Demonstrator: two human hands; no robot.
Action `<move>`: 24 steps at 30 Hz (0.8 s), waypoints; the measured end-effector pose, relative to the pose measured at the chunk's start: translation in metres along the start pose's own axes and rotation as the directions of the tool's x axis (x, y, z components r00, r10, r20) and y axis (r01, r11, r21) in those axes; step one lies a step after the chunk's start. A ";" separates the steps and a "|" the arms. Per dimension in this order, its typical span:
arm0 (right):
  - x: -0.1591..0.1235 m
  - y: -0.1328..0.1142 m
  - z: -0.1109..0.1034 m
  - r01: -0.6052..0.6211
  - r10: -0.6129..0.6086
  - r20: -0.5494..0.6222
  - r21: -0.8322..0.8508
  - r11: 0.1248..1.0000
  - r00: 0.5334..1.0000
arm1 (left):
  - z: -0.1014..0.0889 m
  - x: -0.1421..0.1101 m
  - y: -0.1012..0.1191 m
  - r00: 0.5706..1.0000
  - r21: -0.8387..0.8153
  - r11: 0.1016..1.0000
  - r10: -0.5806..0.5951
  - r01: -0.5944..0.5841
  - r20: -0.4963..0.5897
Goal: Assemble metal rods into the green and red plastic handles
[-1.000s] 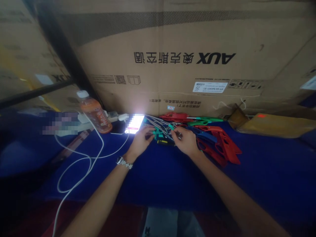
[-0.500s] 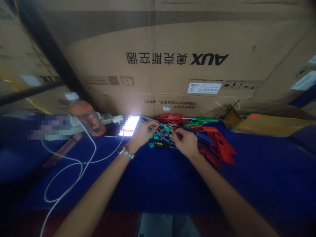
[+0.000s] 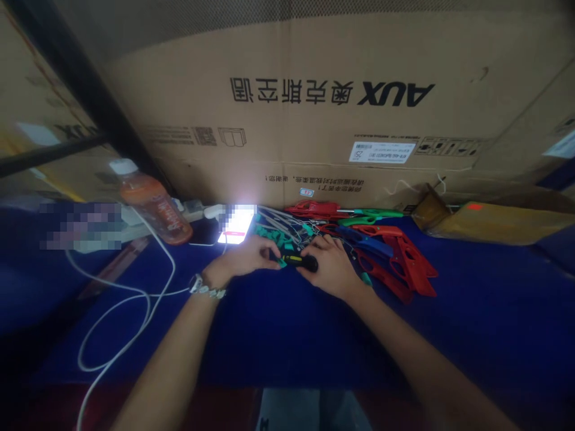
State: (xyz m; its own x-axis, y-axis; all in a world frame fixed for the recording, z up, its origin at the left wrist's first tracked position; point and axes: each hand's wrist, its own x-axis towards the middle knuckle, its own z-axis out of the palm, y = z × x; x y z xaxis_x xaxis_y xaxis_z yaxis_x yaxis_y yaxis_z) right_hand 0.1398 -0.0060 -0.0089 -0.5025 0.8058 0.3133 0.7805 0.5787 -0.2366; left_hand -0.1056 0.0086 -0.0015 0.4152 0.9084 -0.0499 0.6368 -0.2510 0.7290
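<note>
In the head view, our left hand (image 3: pixel 279 258) has its thumb and fingertips nearly together on a small green piece (image 3: pixel 283 263). Our right hand (image 3: pixel 306 256) curls round the dark, yellow-marked handle (image 3: pixel 309 263), just beside the green piece, low over the blue-covered bench (image 3: pixel 287 335). Beyond both hands lies a tangle of thin wires (image 3: pixel 276 222) with green bits among them. Past the left hand we see a lit screen (image 3: pixel 237 227) and, farther left, a tilted bottle (image 3: pixel 157 209). To the right hand's right lie red plastic pieces (image 3: pixel 411 263) and a blue one (image 3: pixel 371 241).
</note>
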 end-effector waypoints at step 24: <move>0.015 0.023 0.001 -0.064 0.133 -0.186 0.333 0.941 0.973 | 0.031 0.020 0.012 0.890 0.061 0.993 0.118 -0.101 -0.441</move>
State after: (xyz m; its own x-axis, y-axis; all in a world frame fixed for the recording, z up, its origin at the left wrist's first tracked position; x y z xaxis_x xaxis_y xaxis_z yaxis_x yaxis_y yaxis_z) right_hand 0.1502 0.0193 -0.0104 -0.3162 0.8378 0.4450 0.6425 0.5343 -0.5494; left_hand -0.0695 0.0136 -0.0145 0.1579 0.9262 0.3423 0.6298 -0.3615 0.6875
